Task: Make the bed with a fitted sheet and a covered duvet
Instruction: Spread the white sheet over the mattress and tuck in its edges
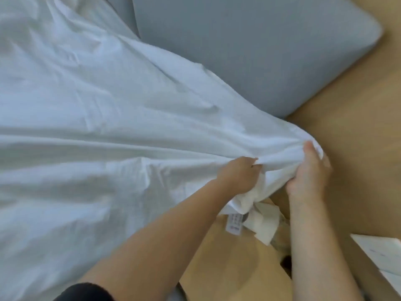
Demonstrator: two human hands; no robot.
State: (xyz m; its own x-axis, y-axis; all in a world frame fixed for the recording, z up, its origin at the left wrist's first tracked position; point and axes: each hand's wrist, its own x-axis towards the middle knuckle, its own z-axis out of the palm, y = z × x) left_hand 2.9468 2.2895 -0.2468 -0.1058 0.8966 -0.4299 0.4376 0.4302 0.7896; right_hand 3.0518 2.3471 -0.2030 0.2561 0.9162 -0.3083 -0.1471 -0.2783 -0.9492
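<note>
A white fitted sheet [97,118] lies rumpled over the left part of a grey mattress [249,51]. One corner of the sheet is pulled out past the mattress edge over the floor. My left hand [237,174] grips a bunch of that corner from the left side. My right hand [308,174] holds the same corner from the right, thumb on top and fingers hidden under the cloth. White care labels [235,223] hang below the gathered cloth. The mattress's right part is bare.
Light wooden floor [358,137] runs along the mattress edge on the right and below. A white flat object [382,255] lies on the floor at the lower right edge of view. A dark sleeve [86,293] shows at the bottom.
</note>
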